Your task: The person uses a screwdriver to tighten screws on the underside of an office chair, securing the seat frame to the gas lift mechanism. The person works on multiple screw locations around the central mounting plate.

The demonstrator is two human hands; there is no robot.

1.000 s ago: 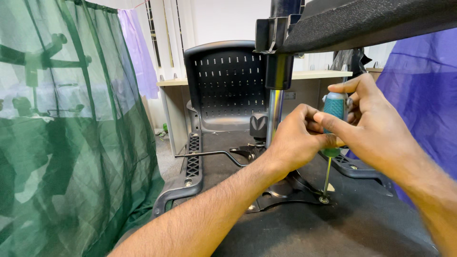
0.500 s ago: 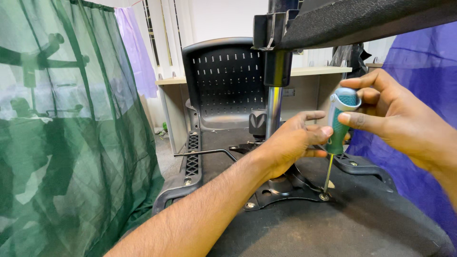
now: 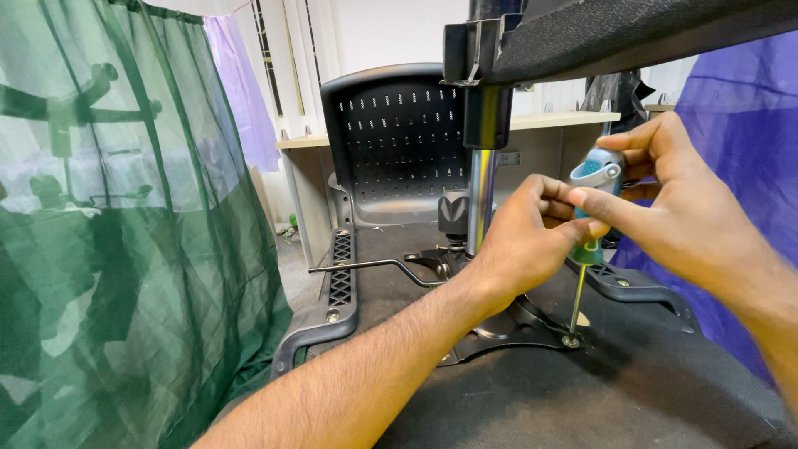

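Observation:
An office chair lies upside down, its black fabric seat underside (image 3: 632,391) facing me. A black metal mechanism plate (image 3: 507,328) is fixed to it, and a chrome gas-lift column (image 3: 480,199) rises from it. A screwdriver with a teal and green handle (image 3: 592,179) stands upright, its shaft tip in a screw (image 3: 571,340) on the plate. My left hand (image 3: 524,245) wraps the lower handle. My right hand (image 3: 673,204) pinches the top of the handle with thumb and fingers.
A black perforated chair backrest (image 3: 395,141) stands behind. A black armrest (image 3: 337,287) lies at the left of the seat, another (image 3: 640,287) at the right. Green mesh fabric (image 3: 116,249) hangs at left, purple fabric (image 3: 740,133) at right. The chair base (image 3: 632,33) overhangs above.
My right hand has shifted on the handle's top, fingers re-gripping as if turning it. My left hand closed around the lower handle. The screwdriver tip stays on the same screw.

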